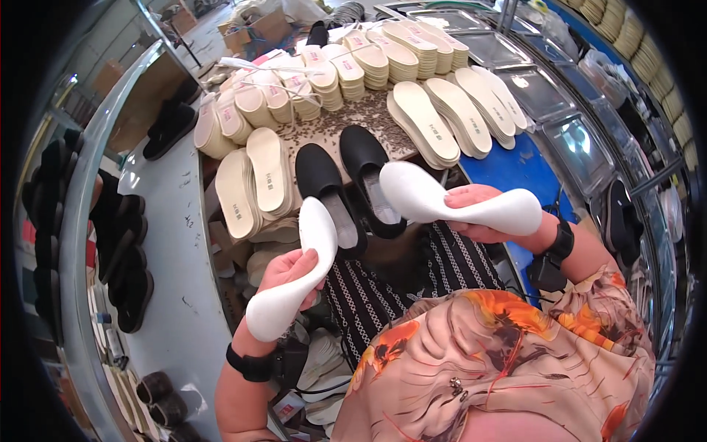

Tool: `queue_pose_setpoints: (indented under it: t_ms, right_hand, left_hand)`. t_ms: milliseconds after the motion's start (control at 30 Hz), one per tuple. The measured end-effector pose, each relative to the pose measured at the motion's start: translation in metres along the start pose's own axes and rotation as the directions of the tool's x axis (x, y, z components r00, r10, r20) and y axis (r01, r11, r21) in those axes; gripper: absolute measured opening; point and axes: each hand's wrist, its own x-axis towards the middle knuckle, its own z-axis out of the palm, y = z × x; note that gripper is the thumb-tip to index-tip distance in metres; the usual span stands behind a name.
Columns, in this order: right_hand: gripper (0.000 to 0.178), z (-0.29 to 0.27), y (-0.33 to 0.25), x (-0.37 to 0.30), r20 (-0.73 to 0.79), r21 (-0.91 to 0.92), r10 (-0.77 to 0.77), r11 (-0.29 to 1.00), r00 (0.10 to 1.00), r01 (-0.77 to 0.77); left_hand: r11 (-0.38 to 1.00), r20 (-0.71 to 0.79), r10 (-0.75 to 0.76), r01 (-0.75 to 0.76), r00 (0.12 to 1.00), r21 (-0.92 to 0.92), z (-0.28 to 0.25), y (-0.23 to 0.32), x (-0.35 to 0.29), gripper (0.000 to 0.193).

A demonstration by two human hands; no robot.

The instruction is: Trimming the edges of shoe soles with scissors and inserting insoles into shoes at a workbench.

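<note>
My left hand (289,274) is closed around the middle of a white insole (318,230), which stands tilted with one end up. A second white insole (412,193) lies across my right hand (471,209), gripped at its waist, with some of the fingers hidden behind it. Just beyond them, two black shoes (318,163) rest side by side at the table's near edge, toes pointing away. Both are open at the back and show a grey lining. The left insole partly overlaps the left shoe in view.
Stacks of cream insoles (425,127) line the table, with more bundled stacks (361,57) behind. Small brown bits (331,121) litter the tabletop. A grey shelf (173,258) holding black shoes (132,287) runs along the left. Metal trays (571,144) stand at the right beside a blue surface (508,169).
</note>
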Motion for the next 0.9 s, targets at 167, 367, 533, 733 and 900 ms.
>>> queue_pose_setpoints:
  t_ms: [167, 367, 533, 733, 900]
  right_hand:
    - [0.028, -0.023, -0.008, 0.069, -0.11, -0.51, -0.113, 0.859, 0.987, 0.042]
    - [0.021, 0.016, 0.009, 0.101, 0.061, -0.834, -0.429, -0.518, 0.901, -0.19]
    - [0.013, 0.031, 0.007, 0.138, -0.06, -0.567, -0.282, -0.78, 0.958, -0.265]
    - [0.02, 0.027, 0.006, 0.166, -0.203, -0.475, -0.326, -0.792, 0.924, -0.384]
    - [0.021, 0.014, 0.005, 0.172, -0.259, -0.543, -0.205, -0.778, 0.944, -0.318]
  left_hand:
    - [0.973, -0.052, -0.073, 0.082, 0.996, 0.214, -0.014, -0.015, 0.068, 0.028]
    - [-0.353, 0.088, 0.093, -0.05, 0.992, 0.934, 0.027, -0.003, 0.109, 0.017]
    - [-0.32, -0.138, 0.136, 0.175, 0.981, 0.931, 0.02, -0.017, 0.14, 0.018]
    - [-0.291, -0.216, 0.122, 0.243, 0.969, 0.926, 0.035, -0.01, 0.145, 0.02]
    - [-0.256, -0.205, 0.209, 0.256, 0.956, 0.932, 0.036, -0.024, 0.149, 0.02]
